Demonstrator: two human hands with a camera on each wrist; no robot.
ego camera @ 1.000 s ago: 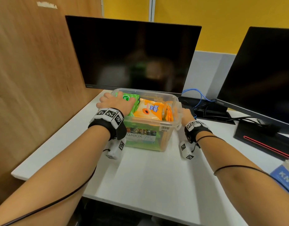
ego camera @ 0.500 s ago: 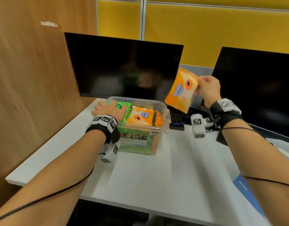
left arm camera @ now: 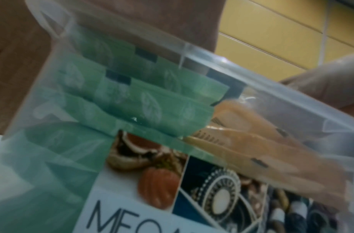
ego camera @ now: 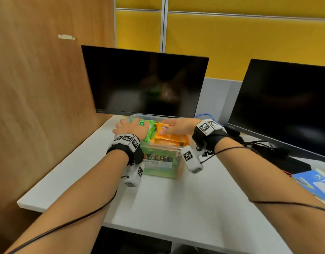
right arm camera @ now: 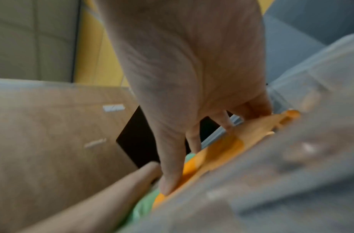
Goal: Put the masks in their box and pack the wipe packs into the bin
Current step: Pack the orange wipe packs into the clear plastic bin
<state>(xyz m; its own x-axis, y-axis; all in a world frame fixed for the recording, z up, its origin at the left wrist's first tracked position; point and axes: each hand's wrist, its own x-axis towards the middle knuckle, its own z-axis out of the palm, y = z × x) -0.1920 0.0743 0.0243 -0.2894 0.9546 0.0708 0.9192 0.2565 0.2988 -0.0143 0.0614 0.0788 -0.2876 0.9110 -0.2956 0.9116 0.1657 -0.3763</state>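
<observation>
A clear plastic bin [ego camera: 163,168] stands on the white desk in front of the left monitor. It holds green wipe packs [ego camera: 148,130] on the left and orange wipe packs [ego camera: 176,139] on the right. My left hand [ego camera: 130,130] lies over the bin's left rim, fingers curled down its outer side. The left wrist view shows the green packs [left arm camera: 152,94] and orange packs [left arm camera: 271,149] through the wall. My right hand [ego camera: 178,126] lies flat on the top orange pack [right arm camera: 222,151], fingers straight. A blue mask box [ego camera: 317,182] sits at the desk's right edge.
Two dark monitors [ego camera: 145,83] [ego camera: 286,107] stand behind the bin. A wooden partition [ego camera: 39,107] walls off the left side. Black cables and a monitor base [ego camera: 268,149] lie to the right of the bin. Bare desk [ego camera: 176,208] stretches toward me.
Half a second ago my right hand held an orange pack in the air to the right of the bin. Now that hand presses flat on the orange stack. My left hand stayed on the rim.
</observation>
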